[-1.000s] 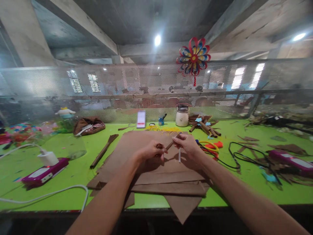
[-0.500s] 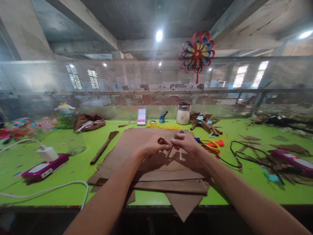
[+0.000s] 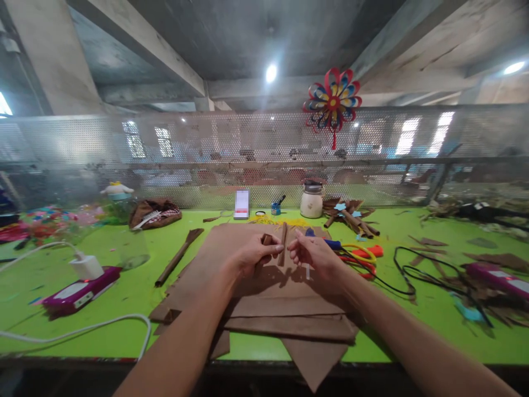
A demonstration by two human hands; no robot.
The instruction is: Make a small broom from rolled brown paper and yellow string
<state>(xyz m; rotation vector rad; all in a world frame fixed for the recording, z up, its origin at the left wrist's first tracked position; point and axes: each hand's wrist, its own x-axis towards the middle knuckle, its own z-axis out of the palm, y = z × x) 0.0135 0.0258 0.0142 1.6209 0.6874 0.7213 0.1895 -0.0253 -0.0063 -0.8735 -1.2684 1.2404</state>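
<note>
My left hand [image 3: 248, 255] is closed over the stack of brown paper sheets [image 3: 268, 298], pinching a rolled brown paper stick [image 3: 283, 251] that stands nearly upright at its fingertips; a short rolled end [image 3: 266, 240] shows above the fingers. My right hand [image 3: 314, 255] is just right of the stick, fingers curled, thumb and forefinger apart near it. A thin white stick [image 3: 308, 271] pokes down below this hand.
Green table [image 3: 124, 281] with a pink device and white charger [image 3: 78, 286] on the left, a long brown roll [image 3: 177, 257], scissors [image 3: 355, 253], black cable [image 3: 413, 273], a white jar [image 3: 311, 202], phone [image 3: 242, 203], brown rolls [image 3: 349, 216], mesh fence behind.
The brown stick has turned from slanted across both hands to nearly upright in the left fingers. My right hand has let go of its end and drawn slightly away.
</note>
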